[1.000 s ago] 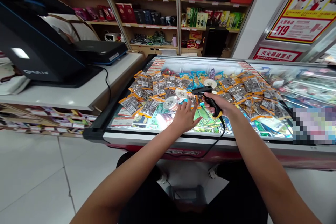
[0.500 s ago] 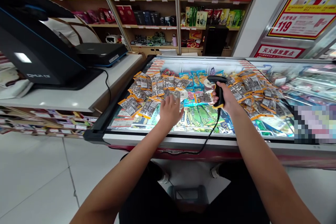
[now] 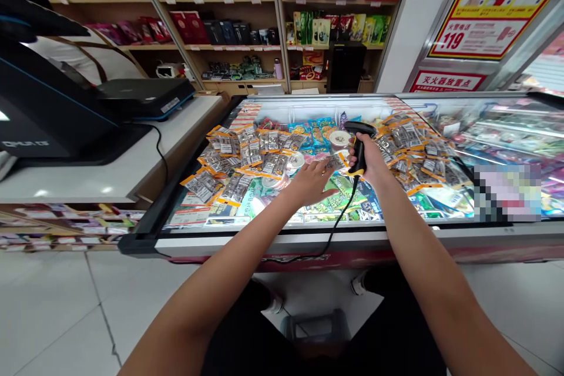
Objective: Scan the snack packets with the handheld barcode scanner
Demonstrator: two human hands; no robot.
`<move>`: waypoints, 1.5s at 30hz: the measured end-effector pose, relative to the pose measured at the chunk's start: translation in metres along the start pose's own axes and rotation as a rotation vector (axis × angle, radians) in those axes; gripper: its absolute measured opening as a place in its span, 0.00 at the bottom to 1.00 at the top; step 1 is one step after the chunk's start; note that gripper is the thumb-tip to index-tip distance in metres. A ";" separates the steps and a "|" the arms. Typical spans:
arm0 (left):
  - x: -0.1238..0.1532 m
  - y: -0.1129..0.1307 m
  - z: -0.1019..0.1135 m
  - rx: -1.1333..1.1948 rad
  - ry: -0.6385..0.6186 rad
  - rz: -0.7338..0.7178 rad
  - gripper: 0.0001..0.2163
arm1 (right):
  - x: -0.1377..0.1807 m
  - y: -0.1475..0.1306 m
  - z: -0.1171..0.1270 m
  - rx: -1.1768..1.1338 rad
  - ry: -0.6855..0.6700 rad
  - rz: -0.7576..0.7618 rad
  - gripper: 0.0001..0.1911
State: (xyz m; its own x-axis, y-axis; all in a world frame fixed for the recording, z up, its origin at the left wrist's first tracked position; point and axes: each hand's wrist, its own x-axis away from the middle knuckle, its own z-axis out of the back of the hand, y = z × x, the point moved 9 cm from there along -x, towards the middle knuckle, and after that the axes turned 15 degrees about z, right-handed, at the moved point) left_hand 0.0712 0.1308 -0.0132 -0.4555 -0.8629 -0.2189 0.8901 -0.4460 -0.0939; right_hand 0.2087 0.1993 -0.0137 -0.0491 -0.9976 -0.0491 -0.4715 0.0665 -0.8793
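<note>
My right hand grips a black and yellow handheld barcode scanner, its head pointing left and its cord running down over the freezer's front edge. Close by on the left, my left hand is open, fingers stretched flat over a small orange-edged snack packet on the glass top. Part of that packet is hidden under the fingers. To the left lies a loose pile of similar packets. Another pile of packets lies right of the scanner.
Beneath the hands is a chest freezer with a glass lid and frozen goods visible through it. A black weighing scale stands on the white counter at left. Stocked shelves line the back. Between my feet is a grey stool.
My left hand has moved right, from the left pile to the single packet beside the scanner. A packet it was over now lies on that pile. The camera view has turned slightly right.
</note>
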 end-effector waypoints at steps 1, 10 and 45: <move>0.002 0.002 0.001 -0.008 0.026 0.037 0.34 | 0.002 0.002 -0.002 0.002 -0.029 -0.033 0.13; 0.001 0.033 -0.005 -0.049 0.015 0.405 0.46 | 0.026 0.025 -0.014 0.251 -0.265 -0.312 0.16; 0.002 0.021 0.006 0.018 0.050 0.396 0.36 | 0.005 -0.010 0.004 0.160 -0.035 0.002 0.13</move>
State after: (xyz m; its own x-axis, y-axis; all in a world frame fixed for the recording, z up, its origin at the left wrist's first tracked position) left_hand 0.0894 0.1185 -0.0099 -0.0753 -0.9564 -0.2823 0.9960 -0.0856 0.0243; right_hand 0.2165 0.1936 -0.0067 -0.0182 -0.9978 -0.0645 -0.3253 0.0669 -0.9432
